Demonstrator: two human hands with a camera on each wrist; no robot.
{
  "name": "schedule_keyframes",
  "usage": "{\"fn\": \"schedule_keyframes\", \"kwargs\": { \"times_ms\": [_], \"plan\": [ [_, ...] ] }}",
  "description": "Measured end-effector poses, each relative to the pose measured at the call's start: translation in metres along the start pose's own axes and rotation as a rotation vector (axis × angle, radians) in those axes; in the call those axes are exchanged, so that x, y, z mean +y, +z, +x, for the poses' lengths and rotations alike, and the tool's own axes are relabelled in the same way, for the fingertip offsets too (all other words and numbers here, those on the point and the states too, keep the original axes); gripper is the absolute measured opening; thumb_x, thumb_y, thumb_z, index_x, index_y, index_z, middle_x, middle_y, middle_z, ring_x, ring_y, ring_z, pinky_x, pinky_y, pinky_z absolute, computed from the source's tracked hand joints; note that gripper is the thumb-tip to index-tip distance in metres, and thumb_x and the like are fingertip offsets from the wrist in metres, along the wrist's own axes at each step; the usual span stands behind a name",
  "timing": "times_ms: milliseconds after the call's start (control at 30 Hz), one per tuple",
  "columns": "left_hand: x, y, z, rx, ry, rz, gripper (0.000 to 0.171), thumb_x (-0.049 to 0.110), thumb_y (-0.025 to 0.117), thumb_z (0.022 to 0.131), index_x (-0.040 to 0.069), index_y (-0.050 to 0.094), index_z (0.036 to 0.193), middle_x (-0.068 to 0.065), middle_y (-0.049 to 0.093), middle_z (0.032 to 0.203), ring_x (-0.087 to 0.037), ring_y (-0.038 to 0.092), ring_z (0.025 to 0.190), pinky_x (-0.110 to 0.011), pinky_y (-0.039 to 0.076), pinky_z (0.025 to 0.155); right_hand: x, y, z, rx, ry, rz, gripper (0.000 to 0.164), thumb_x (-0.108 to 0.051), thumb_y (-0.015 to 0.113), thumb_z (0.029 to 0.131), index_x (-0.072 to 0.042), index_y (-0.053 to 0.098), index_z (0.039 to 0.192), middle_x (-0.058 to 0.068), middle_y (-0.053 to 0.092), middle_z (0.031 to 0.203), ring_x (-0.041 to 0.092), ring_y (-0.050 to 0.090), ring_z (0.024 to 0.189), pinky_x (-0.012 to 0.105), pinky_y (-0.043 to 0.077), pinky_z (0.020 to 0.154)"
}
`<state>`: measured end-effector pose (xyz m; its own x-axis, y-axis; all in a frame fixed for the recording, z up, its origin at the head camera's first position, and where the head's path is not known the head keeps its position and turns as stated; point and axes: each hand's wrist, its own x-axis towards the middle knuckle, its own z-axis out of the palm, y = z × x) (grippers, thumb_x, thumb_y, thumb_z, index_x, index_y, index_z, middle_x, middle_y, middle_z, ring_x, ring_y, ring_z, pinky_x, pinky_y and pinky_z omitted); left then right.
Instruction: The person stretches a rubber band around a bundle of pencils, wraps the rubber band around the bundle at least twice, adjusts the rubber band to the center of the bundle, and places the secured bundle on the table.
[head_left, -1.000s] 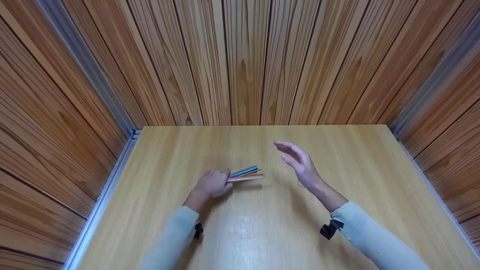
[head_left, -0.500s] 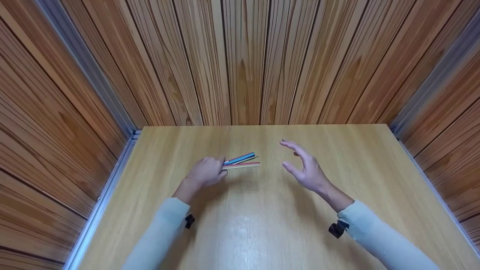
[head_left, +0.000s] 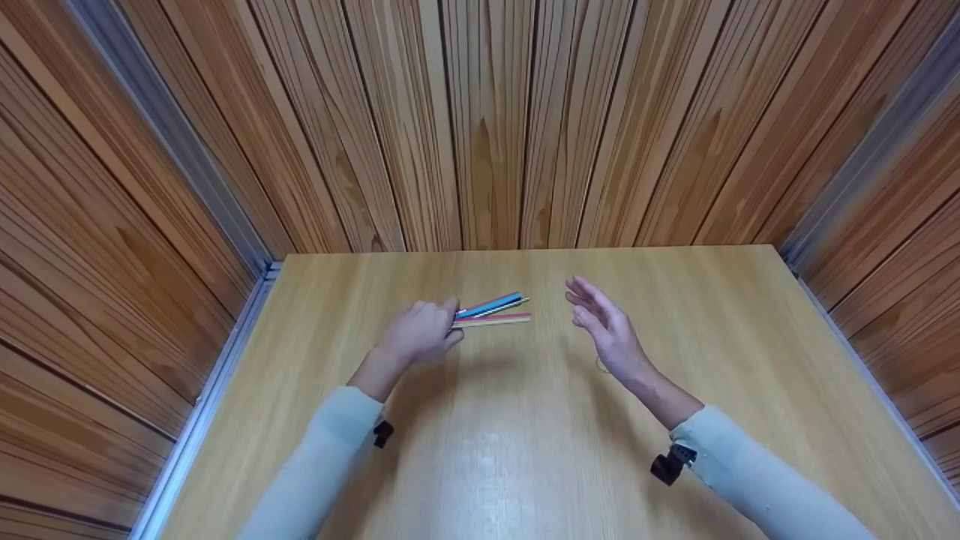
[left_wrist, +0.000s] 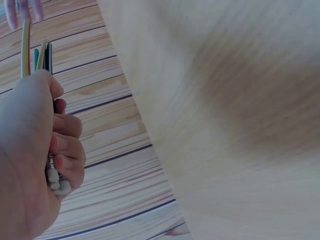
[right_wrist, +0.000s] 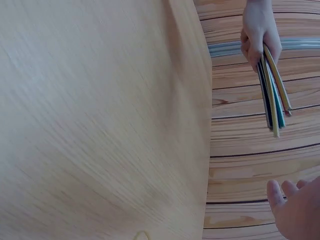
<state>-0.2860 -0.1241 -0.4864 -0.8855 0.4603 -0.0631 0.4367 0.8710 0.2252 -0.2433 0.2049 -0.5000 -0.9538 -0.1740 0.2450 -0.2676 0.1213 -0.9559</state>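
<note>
My left hand [head_left: 420, 330] grips a bundle of several pencils [head_left: 491, 321], held above the table with the free ends fanned toward the right. Blue, pink, yellowish and dark barrels show in the bundle. In the left wrist view, pale eraser ends [left_wrist: 62, 187] poke out below the curled fingers; the middle of the pencils is hidden in the fist. Across a gap from the pencil ends, my right hand [head_left: 611, 334] is raised with its fingers extended and holds nothing visible. A thin yellowish loop [head_left: 601, 365] hangs beside the right wrist.
Beneath both hands lies a light wooden table [head_left: 480, 465]. Wood-plank walls [head_left: 487, 127] rise behind it and at both sides, with metal rails [head_left: 199, 420] along the table's side edges. A small black camera [head_left: 667, 465] sits under the right cuff.
My left hand has carried the pencils up toward the table's far edge, then a little to the right. My right hand spread its fingers and brought them closer together again, staying near the same spot.
</note>
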Motion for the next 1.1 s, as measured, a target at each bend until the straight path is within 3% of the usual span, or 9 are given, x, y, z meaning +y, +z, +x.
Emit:
{"fn": "schedule_keyframes", "kwargs": {
  "times_ms": [167, 333, 400, 667, 933, 1100],
  "plan": [
    [0.008, 0.0, 0.005, 0.001, 0.025, 0.011, 0.038, 0.038, 0.064, 0.115, 0.006, 0.06, 0.135, -0.01, 0.066, 0.093, -0.023, 0.059, 0.075, -0.032, 0.041, 0.066, 0.002, 0.008, -0.004, -0.019, 0.082, 0.015, 0.058, -0.008, 0.043, 0.12, 0.008, 0.029, 0.173, 0.027, 0.037, 0.181, 0.048, 0.039, 0.168, 0.015, 0.052, 0.112],
    [0.016, -0.001, 0.01, 0.015, 0.051, 0.03, 0.038, 0.038, 0.064, 0.115, 0.005, 0.061, 0.134, -0.012, 0.071, 0.097, -0.023, 0.06, 0.077, -0.032, 0.043, 0.068, 0.002, 0.013, -0.006, -0.066, 0.154, 0.014, 0.059, -0.016, 0.041, 0.122, 0.004, 0.026, 0.176, 0.021, 0.034, 0.184, 0.04, 0.036, 0.171, 0.039, 0.049, 0.128],
    [0.019, -0.002, 0.011, 0.024, 0.066, 0.031, 0.038, 0.037, 0.065, 0.114, 0.004, 0.061, 0.133, -0.014, 0.072, 0.098, -0.023, 0.06, 0.078, -0.033, 0.043, 0.069, 0.002, 0.015, -0.006, -0.089, 0.159, 0.014, 0.059, -0.017, 0.039, 0.123, 0.005, 0.025, 0.175, 0.022, 0.033, 0.184, 0.041, 0.034, 0.172, 0.044, 0.047, 0.13],
    [0.028, -0.003, 0.016, 0.063, 0.132, 0.033, 0.033, 0.031, 0.068, 0.111, 0.003, 0.062, 0.127, -0.015, 0.073, 0.095, -0.022, 0.056, 0.072, -0.029, 0.04, 0.063, 0.001, 0.019, -0.004, -0.105, 0.145, 0.012, 0.057, -0.017, 0.036, 0.123, 0.007, 0.026, 0.174, 0.027, 0.03, 0.183, 0.044, 0.029, 0.173, 0.028, 0.054, 0.119],
    [0.03, -0.001, 0.015, 0.03, 0.117, -0.021, 0.036, 0.033, 0.068, 0.113, 0.005, 0.06, 0.135, -0.016, 0.074, 0.104, -0.025, 0.062, 0.079, -0.03, 0.046, 0.07, 0.001, 0.021, -0.003, -0.111, 0.117, 0.013, 0.054, -0.015, 0.035, 0.123, 0.003, 0.032, 0.174, 0.026, 0.04, 0.18, 0.044, 0.038, 0.17, 0.023, 0.054, 0.115],
    [0.029, -0.001, 0.013, 0.038, 0.104, -0.036, 0.035, 0.031, 0.067, 0.114, 0.003, 0.06, 0.134, -0.018, 0.075, 0.106, -0.025, 0.061, 0.08, -0.031, 0.044, 0.07, 0.003, 0.022, -0.005, -0.135, 0.084, -0.002, 0.056, -0.017, 0.038, 0.123, -0.002, 0.028, 0.177, 0.021, 0.035, 0.184, 0.041, 0.034, 0.172, 0.021, 0.053, 0.116]
  ]
}}
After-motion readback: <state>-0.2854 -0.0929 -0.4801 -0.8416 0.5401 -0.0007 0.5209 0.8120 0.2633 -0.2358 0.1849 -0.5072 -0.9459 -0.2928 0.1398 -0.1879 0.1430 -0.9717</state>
